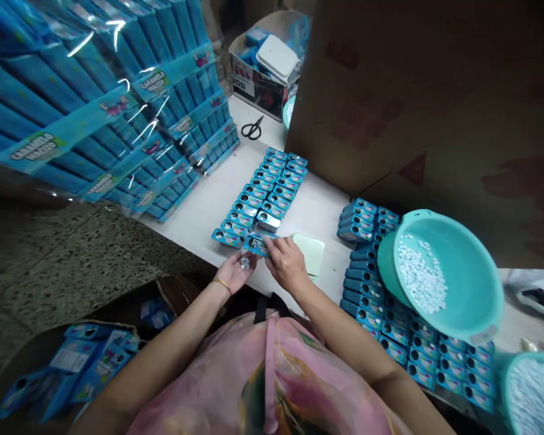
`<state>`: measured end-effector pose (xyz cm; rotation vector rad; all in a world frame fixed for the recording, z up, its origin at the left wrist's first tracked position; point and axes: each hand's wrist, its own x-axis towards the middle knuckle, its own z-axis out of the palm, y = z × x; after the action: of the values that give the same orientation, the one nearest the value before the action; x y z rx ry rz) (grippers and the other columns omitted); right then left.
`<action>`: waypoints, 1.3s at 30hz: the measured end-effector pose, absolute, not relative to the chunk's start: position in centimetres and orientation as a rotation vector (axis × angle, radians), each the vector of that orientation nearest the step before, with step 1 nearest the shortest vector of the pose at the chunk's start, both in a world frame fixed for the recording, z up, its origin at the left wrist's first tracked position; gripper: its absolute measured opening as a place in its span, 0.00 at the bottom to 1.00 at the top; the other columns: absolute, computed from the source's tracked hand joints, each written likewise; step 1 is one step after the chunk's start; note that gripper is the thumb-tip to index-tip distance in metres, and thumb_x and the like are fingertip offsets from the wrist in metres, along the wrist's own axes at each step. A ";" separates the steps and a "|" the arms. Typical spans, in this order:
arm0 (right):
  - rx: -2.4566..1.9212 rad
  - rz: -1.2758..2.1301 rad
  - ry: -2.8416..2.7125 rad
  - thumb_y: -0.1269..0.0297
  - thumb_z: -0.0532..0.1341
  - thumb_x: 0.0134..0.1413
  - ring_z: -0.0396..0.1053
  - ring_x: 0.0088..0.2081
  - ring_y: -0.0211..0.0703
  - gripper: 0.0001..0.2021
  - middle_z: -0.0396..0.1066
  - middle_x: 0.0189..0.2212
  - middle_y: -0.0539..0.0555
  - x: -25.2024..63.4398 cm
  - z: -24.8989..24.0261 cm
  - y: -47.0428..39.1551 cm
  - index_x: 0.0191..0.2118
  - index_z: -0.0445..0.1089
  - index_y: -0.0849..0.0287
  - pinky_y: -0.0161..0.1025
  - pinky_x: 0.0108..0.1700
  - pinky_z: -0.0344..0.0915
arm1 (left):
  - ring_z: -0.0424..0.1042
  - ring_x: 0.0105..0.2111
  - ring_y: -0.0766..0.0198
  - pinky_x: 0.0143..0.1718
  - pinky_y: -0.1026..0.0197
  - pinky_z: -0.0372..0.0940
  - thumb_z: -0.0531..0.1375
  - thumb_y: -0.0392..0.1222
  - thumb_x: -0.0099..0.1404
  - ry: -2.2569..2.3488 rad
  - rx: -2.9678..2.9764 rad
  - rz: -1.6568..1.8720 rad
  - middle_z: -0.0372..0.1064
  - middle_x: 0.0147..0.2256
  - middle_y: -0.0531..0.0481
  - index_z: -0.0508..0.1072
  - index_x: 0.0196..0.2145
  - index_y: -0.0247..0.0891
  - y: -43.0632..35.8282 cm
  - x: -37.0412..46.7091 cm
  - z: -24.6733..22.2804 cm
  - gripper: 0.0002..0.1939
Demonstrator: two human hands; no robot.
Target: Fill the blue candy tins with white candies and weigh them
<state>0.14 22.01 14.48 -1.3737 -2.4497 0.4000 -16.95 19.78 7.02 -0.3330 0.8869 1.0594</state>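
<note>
Small white candies (pixel 245 262) rest in the upturned, cupped palm of my left hand (pixel 236 272). My right hand (pixel 287 261) pinches the right end of a small blue candy box (pixel 255 244), which has a round dark window on its face. That box is just above the fingers of my left hand. Beyond it, two rows of matching blue boxes (pixel 254 190) run away from me across the white table (pixel 199 223). Nearest in the right row is a box with a pale, shiny side (pixel 269 222). A pale green square pad (pixel 309 255) lies beside my right hand.
Wrapped display packs (pixel 118 109) are stacked at left. Black scissors (pixel 252 129) lie near a filled carton (pixel 263 87). A tall cardboard panel (pixel 417 109) stands behind. At right, a turquoise basin (pixel 474 272) of candies sits over more boxes; another basin (pixel 503 386) is lower right.
</note>
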 end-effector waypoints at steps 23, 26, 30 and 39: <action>-1.572 0.616 -2.044 0.68 0.55 0.48 0.58 0.42 0.47 0.20 0.61 0.41 0.57 -0.2 7.2 25.2 0.50 0.60 0.57 0.44 0.44 0.60 | 0.71 0.36 0.59 0.34 0.62 0.69 0.51 0.25 0.56 1.002 -0.242 1.080 0.69 0.33 0.37 0.68 0.37 0.28 19.1 -17.1 6.8 0.11; -1.551 0.622 -2.030 0.70 0.52 0.50 0.57 0.46 0.46 0.19 0.59 0.45 0.58 -0.5 7.0 24.7 0.51 0.59 0.57 0.43 0.46 0.59 | 0.70 0.39 0.58 0.38 0.59 0.68 0.51 0.25 0.56 0.964 -0.196 1.095 0.68 0.36 0.36 0.67 0.39 0.27 18.9 -17.5 7.6 0.13; -1.525 0.565 -2.059 0.69 0.50 0.54 0.55 0.49 0.44 0.18 0.58 0.48 0.56 0.9 8.3 21.5 0.51 0.58 0.56 0.42 0.49 0.57 | 0.69 0.41 0.57 0.40 0.59 0.67 0.50 0.23 0.55 0.936 -0.160 1.013 0.69 0.37 0.36 0.67 0.41 0.27 18.3 -16.7 7.5 0.15; -1.633 0.368 -2.361 0.70 0.59 0.47 0.57 0.44 0.48 0.21 0.53 0.51 0.56 -1.7 7.0 24.7 0.50 0.58 0.55 0.43 0.41 0.61 | 0.70 0.38 0.60 0.37 0.63 0.67 0.50 0.23 0.55 1.031 -0.189 0.888 0.69 0.35 0.38 0.65 0.43 0.27 15.6 -15.0 5.6 0.17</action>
<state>-1.73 24.74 7.00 -1.6333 -2.3606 0.3683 -15.03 15.62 5.60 -0.1890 1.0306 0.8878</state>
